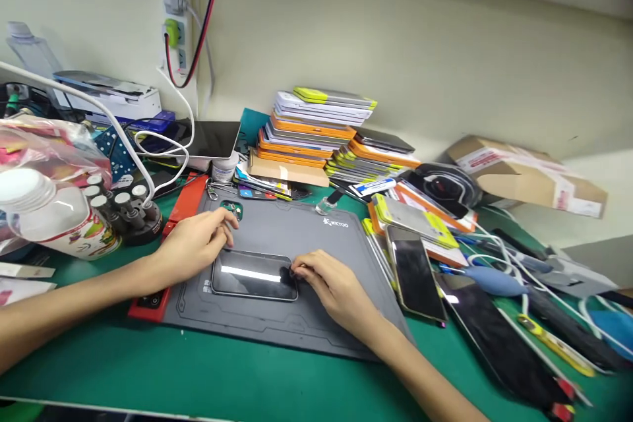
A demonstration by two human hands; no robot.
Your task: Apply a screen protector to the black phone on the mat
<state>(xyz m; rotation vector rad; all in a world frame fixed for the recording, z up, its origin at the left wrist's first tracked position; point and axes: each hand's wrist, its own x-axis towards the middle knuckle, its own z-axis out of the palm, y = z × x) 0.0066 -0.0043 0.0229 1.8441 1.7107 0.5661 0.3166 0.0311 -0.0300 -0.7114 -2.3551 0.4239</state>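
A smartphone (254,283) lies flat, dark glass up, on a grey work mat (306,224), with a bright light strip reflected in it. By its upper left corner rests my left hand (195,244), fingers loosely curled and apart, with nothing seen in them. Just beyond these fingers is a small recess (232,210) holding tiny metal bits. At the phone's right end my right hand (331,287) has thumb and forefinger pinched together. Whatever is between those fingertips, if anything, is too small to make out.
Screwdrivers in a round stand (131,211) and a plastic bottle (59,217) are on the left. Stacked flat boxes (306,138) line the wall. Another phone (415,270), a dark screen panel (494,336) and a yellow cutter knife (556,343) crowd the right.
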